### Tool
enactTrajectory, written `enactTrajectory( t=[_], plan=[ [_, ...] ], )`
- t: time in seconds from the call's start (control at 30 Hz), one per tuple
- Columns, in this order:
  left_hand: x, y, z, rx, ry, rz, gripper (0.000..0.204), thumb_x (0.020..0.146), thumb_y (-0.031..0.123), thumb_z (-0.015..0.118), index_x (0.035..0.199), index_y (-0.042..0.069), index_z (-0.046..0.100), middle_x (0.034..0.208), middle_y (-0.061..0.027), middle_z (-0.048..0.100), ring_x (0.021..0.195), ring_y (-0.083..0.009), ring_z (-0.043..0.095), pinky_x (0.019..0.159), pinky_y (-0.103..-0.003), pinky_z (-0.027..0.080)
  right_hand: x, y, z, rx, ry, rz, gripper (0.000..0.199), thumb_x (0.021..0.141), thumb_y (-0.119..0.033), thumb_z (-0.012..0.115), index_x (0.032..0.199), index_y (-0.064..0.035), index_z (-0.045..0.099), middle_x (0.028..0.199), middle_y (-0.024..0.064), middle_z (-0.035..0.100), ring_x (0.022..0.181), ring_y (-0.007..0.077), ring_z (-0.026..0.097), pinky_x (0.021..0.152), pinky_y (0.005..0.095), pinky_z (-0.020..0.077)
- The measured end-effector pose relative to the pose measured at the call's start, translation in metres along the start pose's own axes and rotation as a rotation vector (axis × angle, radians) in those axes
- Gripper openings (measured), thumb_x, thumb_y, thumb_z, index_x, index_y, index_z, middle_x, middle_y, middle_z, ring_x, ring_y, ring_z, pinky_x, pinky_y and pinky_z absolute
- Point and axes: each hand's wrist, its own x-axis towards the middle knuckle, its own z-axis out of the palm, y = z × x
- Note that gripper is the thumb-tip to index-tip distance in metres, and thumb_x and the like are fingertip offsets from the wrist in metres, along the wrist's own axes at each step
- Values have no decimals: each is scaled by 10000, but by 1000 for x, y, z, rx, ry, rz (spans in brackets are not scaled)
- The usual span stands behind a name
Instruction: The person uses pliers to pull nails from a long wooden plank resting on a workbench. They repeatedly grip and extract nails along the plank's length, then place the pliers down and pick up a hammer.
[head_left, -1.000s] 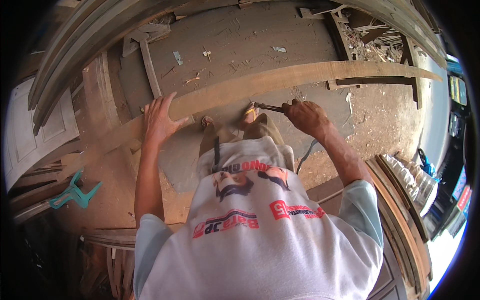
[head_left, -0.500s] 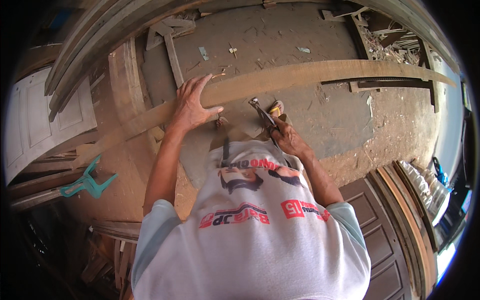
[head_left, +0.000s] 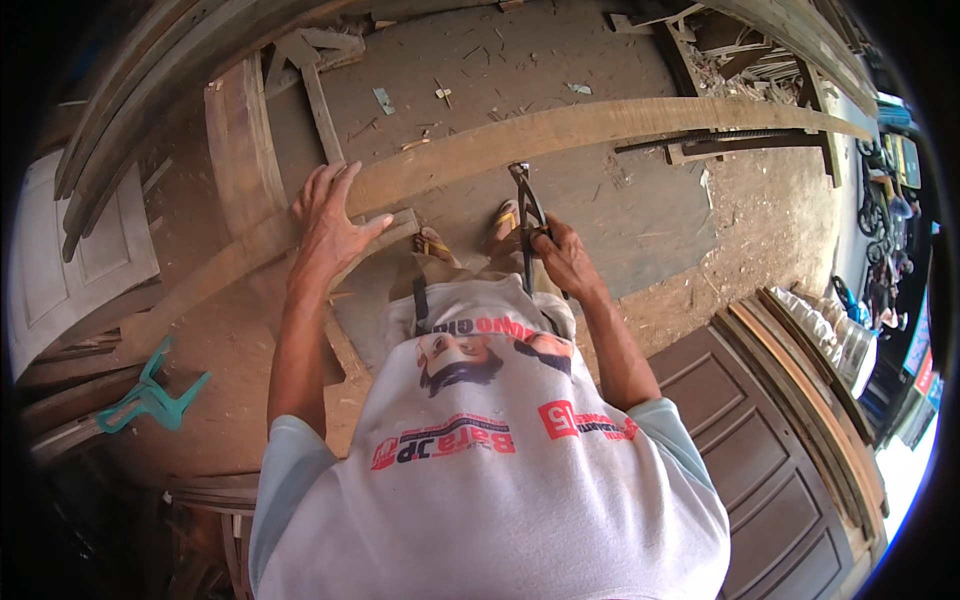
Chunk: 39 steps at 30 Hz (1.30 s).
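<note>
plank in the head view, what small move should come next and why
Perhaps ease the tool onto the plank: the right hand grips it with its head near the plank's near edge, while the left hand, fingers spread across the plank, could steady it.

The long plank (head_left: 560, 122) is a warm tan-brown with faint darker mottling. The hand tool (head_left: 527, 215) is black, with silvery glints near its head. The shirt (head_left: 520, 510) is off-white, printed in red, navy and black, and its sleeves (head_left: 292, 468) are pale blue. The trousers (head_left: 478, 268) are khaki; the sandals (head_left: 505, 221) have yellow straps. A plastic object (head_left: 155, 392) at left is teal green. One panelled door (head_left: 100, 230) is whitish, the other (head_left: 745, 450) dark brown. The floor (head_left: 660, 318) is sandy brown, speckled with paler bits, beside a grey-brown sheet (head_left: 640, 230).
</note>
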Motion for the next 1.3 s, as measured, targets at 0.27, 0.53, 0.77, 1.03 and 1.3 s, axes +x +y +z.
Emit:
enactTrajectory(
  t=[0.27, 0.53, 0.77, 1.03, 1.3],
  plan=[
    [-4, -1, 4, -29, 89, -9, 902, 766, 331, 921, 1554, 174, 511, 1510, -118, 530, 1433, -344, 449, 1227, -537, 281, -4, -30, -6, -59, -37, 40, 376, 976, -205, 500, 1226, 14, 676, 1050, 217, 741, 971, 317, 712, 919, 411, 540],
    [-9, 4, 12, 1, 117, -31, 944, 743, 320, 943, 1567, 204, 497, 1480, -106, 563, 1409, -347, 486, 1209, -548, 311, 0, -17, 2, -81, -47, 31, 377, 1031, -248, 508, 1251, 10, 675, 1079, 296, 723, 1087, 427, 712, 932, 468, 545],
    [-5, 7, 12, 75, 98, -70, 974, 692, 317, 967, 1545, 207, 510, 1442, -101, 558, 1382, -336, 480, 1209, -540, 298, 16, 19, -19, -194, -80, -187, 335, 1090, -276, 516, 1188, 35, 595, 864, 285, 666, 809, 477, 648, 745, 492, 520],
    [-6, 0, 21, 195, 108, -99, 967, 695, 267, 969, 1541, 217, 504, 1380, -100, 568, 1347, -347, 483, 1208, -541, 295, 62, -39, -151, -1312, -230, -380, 124, 1037, -67, 562, 1113, -30, 652, 1017, 237, 714, 908, 417, 751, 762, 477, 613],
    [0, 6, 32, 335, 77, -223, 938, 710, 197, 960, 1535, 213, 514, 1394, -109, 579, 1344, -346, 503, 1188, -525, 320, 44, 8, -135, -645, -362, -138, 364, 1034, -154, 569, 1362, -4, 623, 960, 268, 721, 885, 433, 715, 821, 511, 550]
  ],
)
